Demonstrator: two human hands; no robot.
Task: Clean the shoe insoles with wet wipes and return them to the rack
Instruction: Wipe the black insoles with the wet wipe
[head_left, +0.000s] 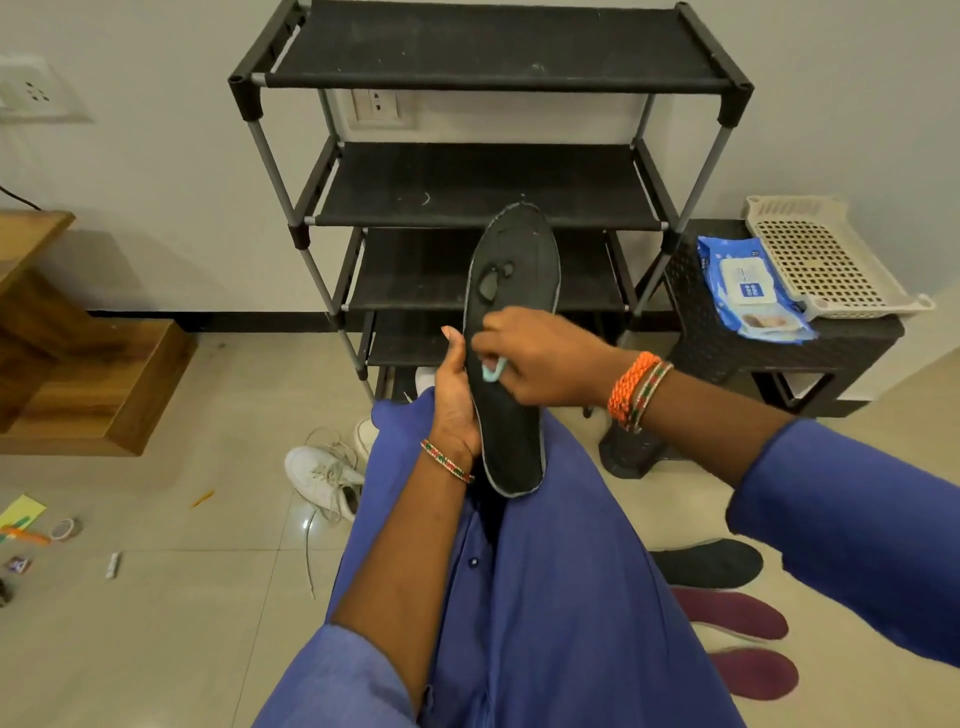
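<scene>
Right hand (540, 358): fingers curled around a small pale blue wet wipe (492, 371), pressing it against the middle of the black insole (511, 322).
Left hand (457, 400): grips the insole's left edge near its lower half, thumb pointing up along the edge, palm behind the insole.
Black insole: held nearly upright over the person's lap, toe end up in front of the rack, heel end down against the blue garment; a few wet blotches show near the toe end.
Wrists: orange thread and beaded bangles on the right, a thin beaded bangle on the left; both sleeves blue.
Rack (488, 171): black fabric shelves on a grey tube frame, standing against the wall straight ahead, behind the insole.
Wipes pack (748, 286): blue and white, lying on a dark woven stool (779, 348) to the right of the rack, beside a cream perforated tray (826, 260).
Other insoles: one black insole (711, 564) and two maroon insoles (737, 613) on the floor at lower right.
White sneaker (322, 480): on the tiled floor left of the knees, laces loose.
Far left: wooden furniture (78, 364); tape and small scraps on the floor.
</scene>
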